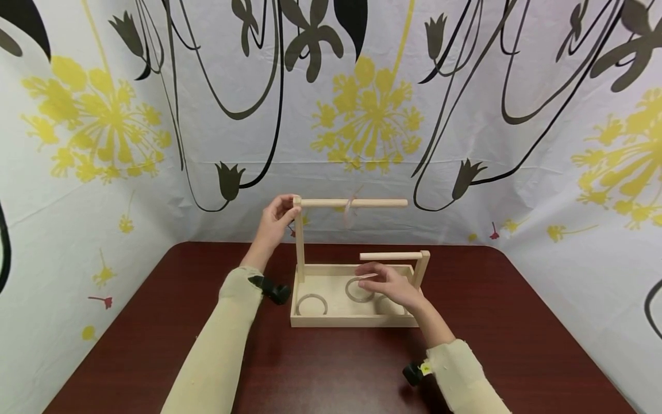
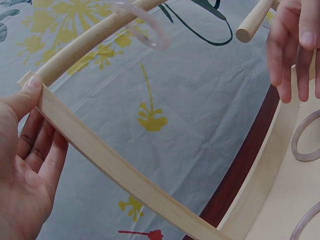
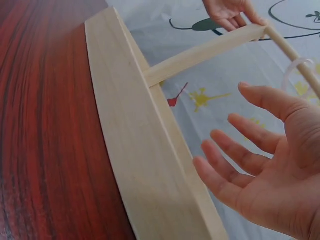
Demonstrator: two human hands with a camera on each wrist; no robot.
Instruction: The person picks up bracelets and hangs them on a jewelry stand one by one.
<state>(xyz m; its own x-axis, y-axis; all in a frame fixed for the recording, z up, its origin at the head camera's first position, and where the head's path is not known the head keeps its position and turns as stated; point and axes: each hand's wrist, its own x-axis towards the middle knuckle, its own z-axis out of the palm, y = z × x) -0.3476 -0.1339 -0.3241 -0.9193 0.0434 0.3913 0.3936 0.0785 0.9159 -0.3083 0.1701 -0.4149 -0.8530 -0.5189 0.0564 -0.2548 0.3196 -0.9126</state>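
A light wooden stand has a shallow tray [image 1: 357, 322] with a tall post [image 1: 300, 247] at its left and a shorter one [image 1: 422, 270] at its right. My left hand [image 1: 276, 223] grips the tall post's top, thumb in front and fingers behind. From that post a long round bar [image 1: 383, 203] runs rightward, and a translucent bangle [image 1: 349, 214] hangs on it, slightly blurred. My right hand [image 1: 390, 286] hovers over the tray below the short bar [image 1: 390, 256], fingers loosely bent, holding nothing. Two bangles lie in the tray, one at left [image 1: 312, 295], one mid-tray [image 2: 295, 142]; my right hand partly hides the tray's right side.
The stand rests on a dark red-brown table [image 1: 331, 368]. Behind and beside the table hangs a white cloth [image 1: 207, 144] with yellow, grey and black flower prints. Dark wrist cameras sit at both cuffs, the left one [image 1: 276, 292] close to the tray's left edge.
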